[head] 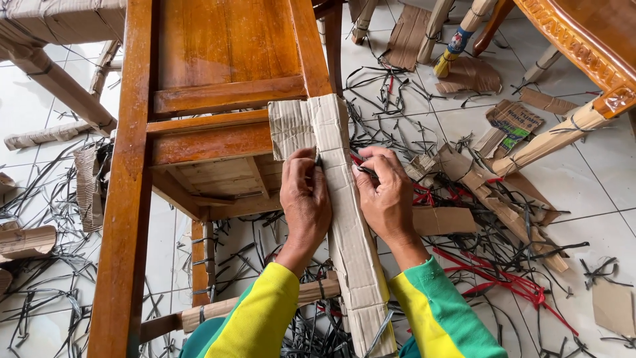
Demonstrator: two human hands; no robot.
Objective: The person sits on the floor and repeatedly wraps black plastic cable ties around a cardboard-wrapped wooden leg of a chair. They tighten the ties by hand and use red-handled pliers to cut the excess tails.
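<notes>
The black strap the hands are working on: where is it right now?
In the head view, the black strap crosses the cardboard-wrapped chair leg at frame centre, pinched between the left hand and right hand, just right of the wooden chair frame.

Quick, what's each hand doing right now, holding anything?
Left hand: closed on the cardboard wrap around the chair leg, pinching a black strap.
Right hand: closed against the same wrap, gripping a black strap end.
</notes>
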